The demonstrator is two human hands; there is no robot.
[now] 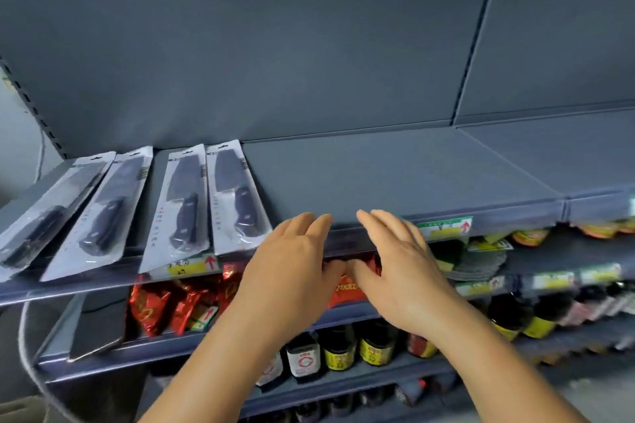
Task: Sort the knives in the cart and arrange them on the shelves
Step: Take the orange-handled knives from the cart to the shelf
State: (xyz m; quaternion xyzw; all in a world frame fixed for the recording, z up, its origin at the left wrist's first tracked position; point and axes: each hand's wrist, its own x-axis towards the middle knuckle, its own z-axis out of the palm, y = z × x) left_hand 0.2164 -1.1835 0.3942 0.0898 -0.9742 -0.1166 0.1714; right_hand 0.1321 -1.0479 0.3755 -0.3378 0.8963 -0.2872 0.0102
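Note:
Several packaged knives with black handles lie side by side on the left part of the grey top shelf (395,175); the rightmost pack (233,196) sits next to another (182,203), and two more (103,213) (44,213) lie further left. Their lower ends overhang the shelf's front edge. My left hand (288,271) and my right hand (402,268) hover side by side in front of that edge, just right of the packs. Both have straight, relaxed fingers and hold nothing. The cart is out of view.
Below the top shelf are red snack bags (154,309), and lower down dark sauce bottles (340,347) with yellow labels. Price tags (443,228) line the shelf fronts. A black flat pack (99,323) leans at the lower left. The grey shelf continues to the right.

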